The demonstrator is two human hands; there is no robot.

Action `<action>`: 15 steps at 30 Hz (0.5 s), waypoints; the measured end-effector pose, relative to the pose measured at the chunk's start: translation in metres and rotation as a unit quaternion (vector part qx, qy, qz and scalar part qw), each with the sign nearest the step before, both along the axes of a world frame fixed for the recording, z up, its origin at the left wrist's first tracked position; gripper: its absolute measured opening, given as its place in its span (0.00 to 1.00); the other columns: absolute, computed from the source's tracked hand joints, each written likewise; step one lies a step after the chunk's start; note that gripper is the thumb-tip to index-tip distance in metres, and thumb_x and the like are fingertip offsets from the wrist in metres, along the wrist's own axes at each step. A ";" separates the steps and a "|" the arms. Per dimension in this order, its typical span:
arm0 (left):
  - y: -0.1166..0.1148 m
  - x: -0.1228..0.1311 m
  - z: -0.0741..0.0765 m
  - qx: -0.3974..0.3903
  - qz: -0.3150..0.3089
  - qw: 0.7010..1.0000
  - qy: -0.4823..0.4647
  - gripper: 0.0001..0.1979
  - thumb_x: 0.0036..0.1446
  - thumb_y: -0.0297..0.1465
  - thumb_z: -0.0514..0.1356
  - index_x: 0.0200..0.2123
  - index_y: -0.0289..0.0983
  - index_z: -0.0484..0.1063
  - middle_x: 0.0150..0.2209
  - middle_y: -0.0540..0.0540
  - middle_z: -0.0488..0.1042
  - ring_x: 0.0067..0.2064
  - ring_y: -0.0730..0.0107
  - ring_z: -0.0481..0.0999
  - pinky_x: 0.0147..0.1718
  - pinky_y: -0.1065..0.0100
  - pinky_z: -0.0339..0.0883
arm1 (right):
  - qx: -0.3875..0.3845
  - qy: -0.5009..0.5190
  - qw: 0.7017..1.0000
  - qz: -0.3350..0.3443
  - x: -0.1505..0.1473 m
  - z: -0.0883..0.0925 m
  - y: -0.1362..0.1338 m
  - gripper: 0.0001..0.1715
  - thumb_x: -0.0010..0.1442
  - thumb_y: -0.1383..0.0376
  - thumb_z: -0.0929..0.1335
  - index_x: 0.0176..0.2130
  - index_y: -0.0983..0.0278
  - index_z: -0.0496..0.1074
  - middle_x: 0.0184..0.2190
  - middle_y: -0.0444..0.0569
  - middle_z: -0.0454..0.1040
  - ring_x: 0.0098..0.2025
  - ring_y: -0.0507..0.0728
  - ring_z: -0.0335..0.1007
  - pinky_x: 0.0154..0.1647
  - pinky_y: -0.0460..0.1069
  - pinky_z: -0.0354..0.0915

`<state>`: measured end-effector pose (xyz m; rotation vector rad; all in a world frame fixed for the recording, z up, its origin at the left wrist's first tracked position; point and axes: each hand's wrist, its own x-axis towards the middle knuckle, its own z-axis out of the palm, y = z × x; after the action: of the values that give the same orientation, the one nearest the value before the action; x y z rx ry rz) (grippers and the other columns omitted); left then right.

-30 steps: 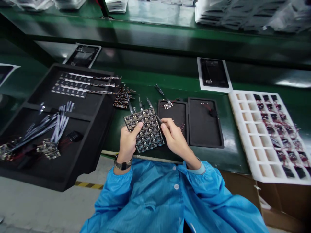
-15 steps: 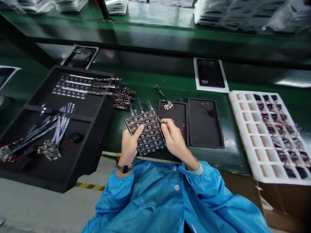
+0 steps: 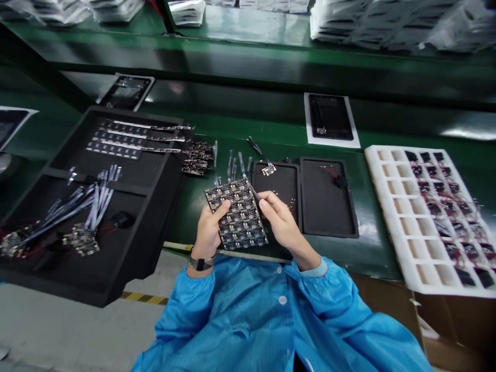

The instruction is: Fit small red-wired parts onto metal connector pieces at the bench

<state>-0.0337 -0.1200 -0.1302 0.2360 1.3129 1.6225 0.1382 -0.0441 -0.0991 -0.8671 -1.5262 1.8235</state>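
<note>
A panel of small circuit boards point(image 3: 242, 219) is tilted in front of my body, with several clear-grey flat cables point(image 3: 233, 168) sticking up past its far edge. My left hand point(image 3: 211, 225) grips the panel's left side, thumb on its face and fingers hidden beneath. At its right edge, my right hand point(image 3: 281, 217) is closed around a thin dark tool point(image 3: 254, 194), perhaps tweezers; most of it is covered by the fingers. A loose small board with a cable point(image 3: 268, 169) rests on the rim of a shallow black tray point(image 3: 279, 181) just beyond.
Stacked boards point(image 3: 197, 157) lie beside a large black bin point(image 3: 155, 170) holding strips, cables and boards. Another black tray point(image 3: 327, 206) contains a small black part with red wires. Far right stands a white foam tray point(image 3: 413, 217) of wired parts. Behind lies a framed black panel point(image 3: 331, 118).
The circuit board panel has shifted slightly right and turned straighter, and its cables now stand more upright. Both hands keep nearly the same grip.
</note>
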 end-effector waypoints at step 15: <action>-0.018 -0.024 0.023 -0.109 0.064 0.991 0.047 0.25 0.48 0.37 0.76 0.49 0.38 0.77 0.42 0.46 0.84 0.47 0.56 0.85 0.53 0.54 0.78 | -0.059 0.098 0.981 -0.156 0.077 0.005 0.015 0.15 0.71 0.52 0.68 0.48 0.60 0.73 0.26 0.44 0.72 0.27 0.53 0.68 0.25 0.48 0.64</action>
<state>-0.0572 -0.1381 -0.1073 0.0975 1.5939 1.5726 0.2149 -0.0292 -0.0937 -0.8961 -1.1015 1.7227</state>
